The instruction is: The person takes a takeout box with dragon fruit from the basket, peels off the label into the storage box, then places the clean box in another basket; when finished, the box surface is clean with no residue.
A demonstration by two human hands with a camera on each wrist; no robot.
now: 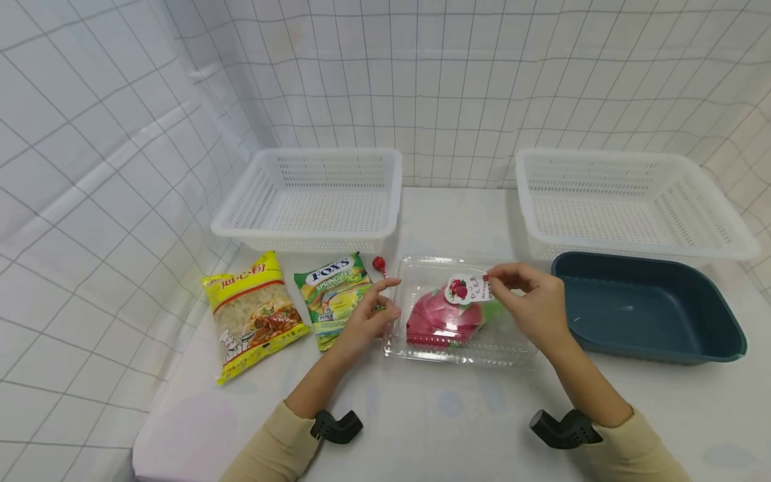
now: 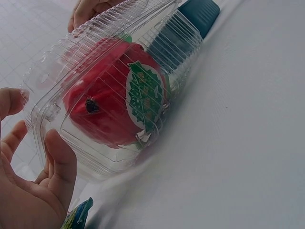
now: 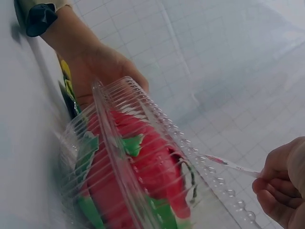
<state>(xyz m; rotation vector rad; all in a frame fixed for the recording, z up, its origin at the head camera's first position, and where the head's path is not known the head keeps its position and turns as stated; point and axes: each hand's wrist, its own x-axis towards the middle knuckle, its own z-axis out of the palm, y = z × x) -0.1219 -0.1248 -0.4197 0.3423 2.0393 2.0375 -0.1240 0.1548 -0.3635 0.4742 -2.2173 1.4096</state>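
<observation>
A clear plastic clamshell box (image 1: 518, 351) with a pink-red dragon fruit (image 1: 442, 318) inside lies between my hands. My right hand (image 1: 533, 301) pinches the right end of a white label (image 1: 472, 289) printed with a dragon fruit. In the right wrist view, the label (image 3: 228, 163) slants up off the lid at that end. Spread fingers of my left hand (image 1: 367, 321) touch the box's left edge, thumb and index apart. A green and white oval sticker (image 2: 145, 95) is on the fruit's side in the left wrist view.
Left of the box lie a green Fox's candy bag (image 1: 334, 298), a yellow food bag (image 1: 255, 318) and a red lollipop (image 1: 379, 263). A dark teal basin (image 1: 647, 348) stands at right. White baskets (image 1: 301, 241) (image 1: 632, 248) stand behind, left and right.
</observation>
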